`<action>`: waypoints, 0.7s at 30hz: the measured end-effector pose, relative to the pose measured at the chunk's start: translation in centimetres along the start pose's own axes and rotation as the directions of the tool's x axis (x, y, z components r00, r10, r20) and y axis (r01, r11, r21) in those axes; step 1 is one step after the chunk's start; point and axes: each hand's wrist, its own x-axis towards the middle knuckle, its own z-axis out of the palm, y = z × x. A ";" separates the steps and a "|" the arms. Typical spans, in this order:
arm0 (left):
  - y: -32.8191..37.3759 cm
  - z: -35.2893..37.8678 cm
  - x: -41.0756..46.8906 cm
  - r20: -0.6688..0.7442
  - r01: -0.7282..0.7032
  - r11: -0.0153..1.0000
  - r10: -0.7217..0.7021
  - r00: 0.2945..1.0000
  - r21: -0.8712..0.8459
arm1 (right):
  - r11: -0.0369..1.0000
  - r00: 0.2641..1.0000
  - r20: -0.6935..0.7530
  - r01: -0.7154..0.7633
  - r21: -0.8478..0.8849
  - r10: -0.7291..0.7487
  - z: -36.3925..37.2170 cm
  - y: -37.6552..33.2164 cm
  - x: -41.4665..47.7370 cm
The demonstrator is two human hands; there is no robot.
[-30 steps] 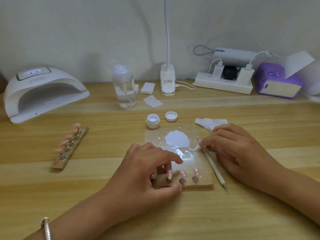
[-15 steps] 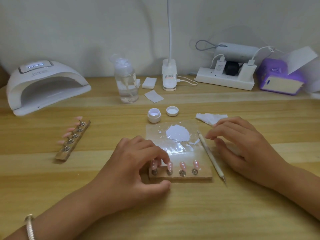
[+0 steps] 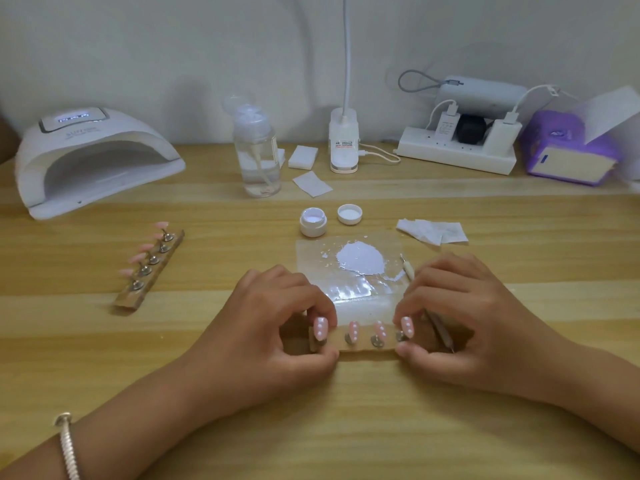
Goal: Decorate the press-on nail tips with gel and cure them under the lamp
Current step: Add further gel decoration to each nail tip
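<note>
A small wooden holder carries several pink nail tips dotted with white gel, each on a metal stand. My left hand pinches its left end between fingers and thumb. My right hand pinches its right end the same way. A clear palette sheet with a white gel blob lies just behind. The dotting tool lies on the table, partly under my right hand. The white curing lamp stands at the far left, display lit.
A second wooden holder with pink tips lies left of centre. An open gel jar and its lid sit behind the palette, wipes to the right. A pump bottle, desk lamp base, power strip and purple box line the wall.
My right hand has moved left from beside the dotting tool onto the holder's right end. My left hand has shifted its fingers to the holder's left end.
</note>
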 end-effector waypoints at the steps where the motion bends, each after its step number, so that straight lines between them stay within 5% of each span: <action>1: 0.0 0.1 0.0 0.001 0.003 1.000 -0.003 1.000 -0.007 | 1.000 1.000 -0.006 0.004 -0.005 -0.004 0.1 0.0 0.0; 21: 1.0 1.1 0.9 -0.013 0.023 0.999 -0.023 1.000 -0.030 | 0.981 0.989 0.041 -0.146 0.129 0.141 0.5 -1.5 0.6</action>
